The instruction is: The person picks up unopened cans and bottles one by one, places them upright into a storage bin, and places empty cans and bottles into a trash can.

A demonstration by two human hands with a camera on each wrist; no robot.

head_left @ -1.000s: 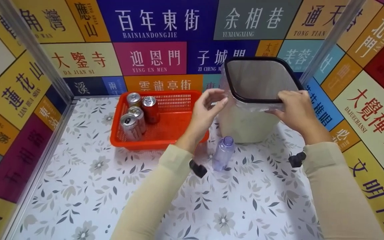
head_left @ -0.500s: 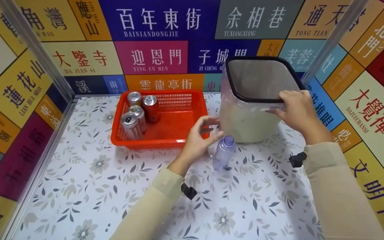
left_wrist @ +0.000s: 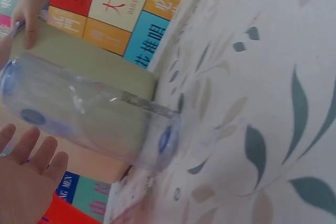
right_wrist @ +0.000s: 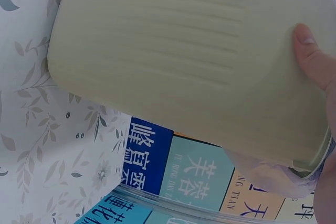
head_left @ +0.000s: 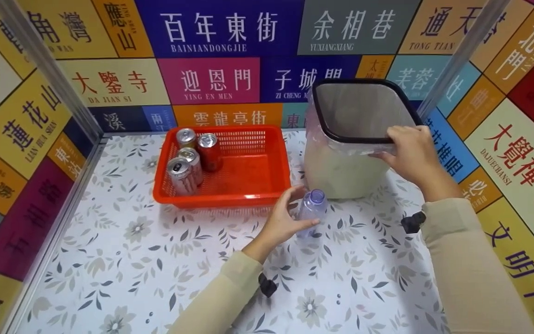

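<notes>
A clear plastic bottle [head_left: 313, 204] with a pale purple cap stands on the floral table, just in front of a pale green bin [head_left: 341, 171]. My left hand [head_left: 301, 208] cups around the bottle, thumb behind it and fingers in front. In the left wrist view the fingers [left_wrist: 26, 174] look straight, beside the bottle [left_wrist: 89, 119], with a small gap. The bin has a black rim and a clear bag liner and is tilted toward me. My right hand [head_left: 408, 150] grips its near rim, and its thumb [right_wrist: 312, 59] presses on the bin wall [right_wrist: 184, 61].
An orange basket [head_left: 248, 171] sits left of the bin with several drink cans [head_left: 193, 157] in its left end. Colourful sign walls close in the table at the back and both sides. Floral table surface [head_left: 155, 269] stretches toward me.
My left hand has come down from the bin's rim, past the basket's corner, to the bottle on the table. The right hand and the bin have stayed put.
</notes>
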